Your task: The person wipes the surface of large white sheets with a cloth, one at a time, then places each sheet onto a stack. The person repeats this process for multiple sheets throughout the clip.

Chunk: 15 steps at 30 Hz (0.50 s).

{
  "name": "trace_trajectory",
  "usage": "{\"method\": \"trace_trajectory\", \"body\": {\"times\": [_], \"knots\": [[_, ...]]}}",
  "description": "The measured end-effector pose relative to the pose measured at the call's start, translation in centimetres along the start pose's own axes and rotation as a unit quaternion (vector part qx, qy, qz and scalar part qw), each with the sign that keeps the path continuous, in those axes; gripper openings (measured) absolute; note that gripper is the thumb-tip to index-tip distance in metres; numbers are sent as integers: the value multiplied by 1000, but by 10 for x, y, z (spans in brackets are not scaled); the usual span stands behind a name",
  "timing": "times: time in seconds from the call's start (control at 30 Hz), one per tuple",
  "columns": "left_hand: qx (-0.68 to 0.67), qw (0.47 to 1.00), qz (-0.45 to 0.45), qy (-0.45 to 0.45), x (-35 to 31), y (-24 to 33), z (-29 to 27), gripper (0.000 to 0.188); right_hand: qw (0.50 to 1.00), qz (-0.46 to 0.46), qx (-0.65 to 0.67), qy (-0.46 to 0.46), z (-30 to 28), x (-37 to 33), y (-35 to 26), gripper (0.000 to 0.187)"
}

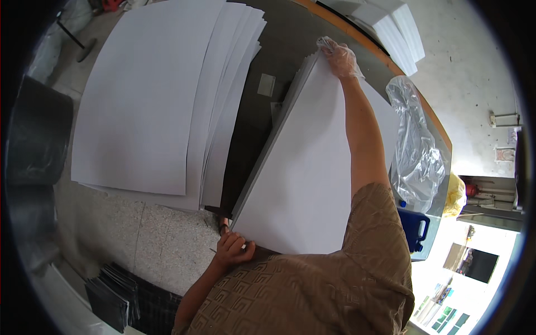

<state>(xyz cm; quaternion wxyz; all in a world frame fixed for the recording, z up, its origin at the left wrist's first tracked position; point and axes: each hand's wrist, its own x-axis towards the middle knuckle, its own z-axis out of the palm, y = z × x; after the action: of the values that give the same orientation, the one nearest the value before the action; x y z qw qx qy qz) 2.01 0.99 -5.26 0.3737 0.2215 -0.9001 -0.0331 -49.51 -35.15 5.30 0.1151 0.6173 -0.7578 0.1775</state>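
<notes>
A stack of large white sheets [296,184] lies slanted on the dark table in front of me. At its near left corner my left hand [233,249] is closed, the fingers curled against the edge and the fingertips hidden. My right arm reaches across the top sheet. In a thin clear plastic glove, my right hand [341,60] bends its fingers over the stack's far corner, closed on it. Farther left lies a second pile of white sheets [139,95], its layers fanned out along the right side.
Crumpled clear plastic [416,145] and a blue jug [412,228] are on the table's right side. White blocks [399,36] stand beyond the orange-brown table edge [385,58]. Black containers [39,131] stand at the left, and dark flat pieces [114,296] lean below on the speckled floor [162,240].
</notes>
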Motion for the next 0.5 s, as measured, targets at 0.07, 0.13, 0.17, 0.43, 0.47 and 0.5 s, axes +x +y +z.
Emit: {"method": "trace_trajectory", "body": {"times": [0.07, 0.13, 0.17, 0.43, 0.47, 0.5], "knots": [[-19, 1000, -3, 17, -1, 1, 6, 29, 1000, -4, 14, 14, -8, -26, 2, 40], [-39, 999, -3, 24, 5, 1, 7, 29, 997, -13, 69, 31, -20, -82, -6, 39], [-32, 999, -21, 24, 12, 2, 5, 29, 999, -43, 11, -26, -41, -119, -51, 42], [-34, 998, -8, 53, 23, -4, 14, 40, 951, -106, 152, -249, -205, -441, -197, 44], [-37, 998, -6, 53, 22, -4, 15, 39, 953, -104, 145, -243, -206, -442, -198, 41], [-38, 998, -8, 54, 21, -3, 15, 39, 955, -105, 139, -239, -204, -440, -197, 39]]}}
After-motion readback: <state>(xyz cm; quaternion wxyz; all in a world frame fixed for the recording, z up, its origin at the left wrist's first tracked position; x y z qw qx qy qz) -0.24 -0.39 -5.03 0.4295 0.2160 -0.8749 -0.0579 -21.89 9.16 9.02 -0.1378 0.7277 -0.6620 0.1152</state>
